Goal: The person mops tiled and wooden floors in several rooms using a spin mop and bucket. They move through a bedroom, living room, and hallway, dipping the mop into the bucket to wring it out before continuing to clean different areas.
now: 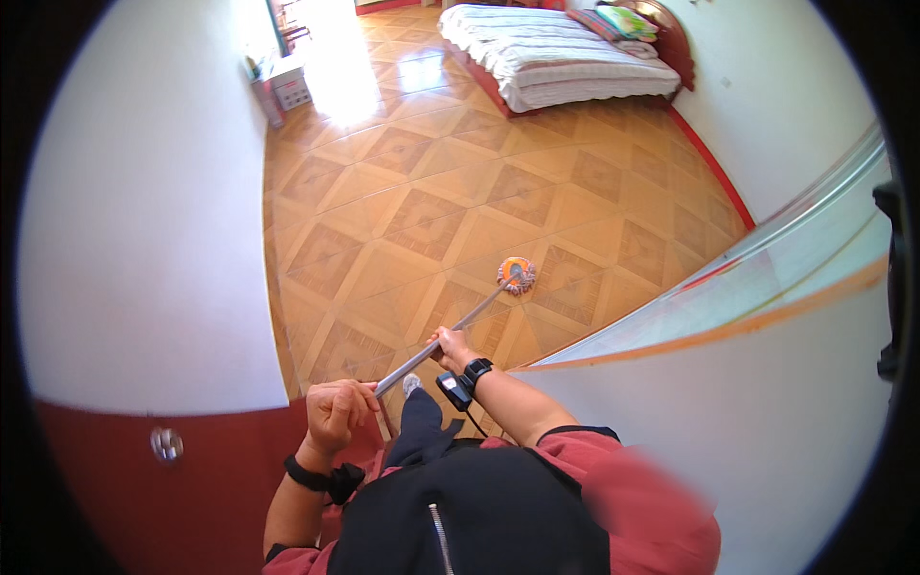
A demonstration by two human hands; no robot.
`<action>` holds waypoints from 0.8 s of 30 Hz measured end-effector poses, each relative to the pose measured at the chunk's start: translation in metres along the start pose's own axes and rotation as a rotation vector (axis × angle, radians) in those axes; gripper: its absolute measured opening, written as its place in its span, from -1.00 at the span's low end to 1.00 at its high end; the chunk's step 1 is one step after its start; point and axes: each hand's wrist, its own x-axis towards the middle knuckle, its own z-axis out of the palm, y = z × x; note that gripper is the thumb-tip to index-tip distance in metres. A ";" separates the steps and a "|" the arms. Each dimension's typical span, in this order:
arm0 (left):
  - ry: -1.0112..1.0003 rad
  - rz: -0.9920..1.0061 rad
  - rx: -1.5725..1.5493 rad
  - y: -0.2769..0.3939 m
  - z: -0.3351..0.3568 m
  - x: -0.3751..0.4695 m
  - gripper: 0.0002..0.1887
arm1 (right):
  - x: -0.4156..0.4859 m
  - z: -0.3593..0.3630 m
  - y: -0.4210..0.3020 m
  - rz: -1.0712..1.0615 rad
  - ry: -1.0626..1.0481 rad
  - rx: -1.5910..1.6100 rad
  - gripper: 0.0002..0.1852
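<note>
A mop with a metal handle (pixel 407 368) slants from my body out to the upper right. My left hand (pixel 338 413) is closed around its top end. Lower on the pole, my right hand (pixel 452 348) grips it near the middle. The round mop head (pixel 517 276), orange in the centre with a fringe of pale and reddish strands, lies on the tiled floor (pixel 431 223). Dark bands with small devices are strapped to both my wrists. One shoe (pixel 412 385) shows below the pole.
A bed (pixel 560 57) with a striped cover stands at the far right. A white box (pixel 290 83) is by the left wall (pixel 144 215). Close on my left is a red door (pixel 230 474) with a round knob; a white wall edge runs along my right.
</note>
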 end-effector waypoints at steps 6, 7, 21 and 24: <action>-0.196 -0.056 -0.069 -0.031 -0.038 0.120 -0.49 | 0.063 0.032 -0.050 -0.079 -0.027 0.147 -0.92; -0.232 -0.082 -0.116 -0.036 -0.040 0.135 -0.50 | 0.078 0.036 -0.060 -0.095 -0.047 0.202 -0.92; -0.700 -0.092 -0.063 -0.102 -0.005 0.350 -0.62 | 0.201 0.033 -0.237 -0.078 -0.055 0.036 -0.78; -0.606 -0.218 -0.122 -0.117 0.000 0.401 -0.61 | 0.238 0.034 -0.276 -0.068 -0.109 0.040 -0.79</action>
